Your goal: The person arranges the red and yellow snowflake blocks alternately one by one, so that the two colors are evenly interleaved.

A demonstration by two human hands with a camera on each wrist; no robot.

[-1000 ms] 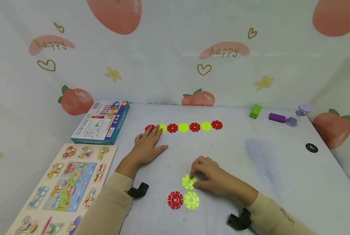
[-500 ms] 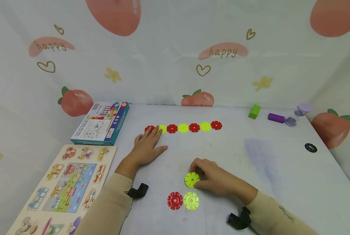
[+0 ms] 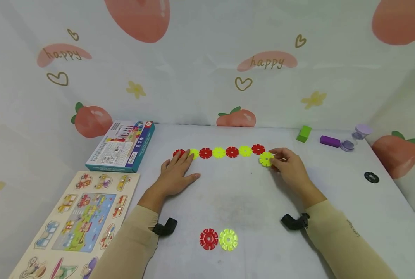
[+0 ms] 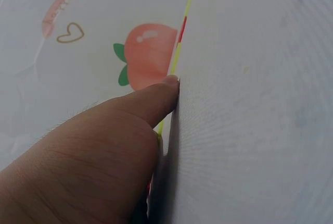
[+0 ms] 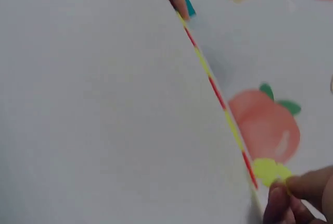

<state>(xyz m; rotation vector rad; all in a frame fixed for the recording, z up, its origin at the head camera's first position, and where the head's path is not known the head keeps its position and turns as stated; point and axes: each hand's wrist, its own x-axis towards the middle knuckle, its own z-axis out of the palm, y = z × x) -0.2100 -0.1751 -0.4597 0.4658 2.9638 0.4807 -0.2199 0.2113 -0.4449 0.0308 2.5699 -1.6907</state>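
Note:
A row of flat notched discs, red and yellow-green by turns, lies across the far part of the table, with a red disc (image 3: 258, 149) at its right end. My right hand (image 3: 291, 168) pinches a yellow-green disc (image 3: 266, 159) by its edge, just in front of that end; the right wrist view shows the pinched disc (image 5: 266, 171) raised above the table. Flat on the row's left end rests my left hand (image 3: 174, 176), fingers straight, partly covering a red disc (image 3: 178, 153) and a yellow-green disc (image 3: 194, 153). Nearer me lie another red disc (image 3: 209, 239) and yellow-green disc (image 3: 228, 240).
On the left are a boxed toy set (image 3: 120, 146) and a wooden vehicle puzzle board (image 3: 130, 180). Toward the back right stand a green block (image 3: 303, 133), a purple block (image 3: 329, 141) and a small purple-ended hourglass (image 3: 354, 138). A black disc (image 3: 371, 177) lies near the right edge.
My right hand has picked up the yellow-green disc from near the front pair and carried it away from me and rightward to the row's right end. My left hand has stayed put.

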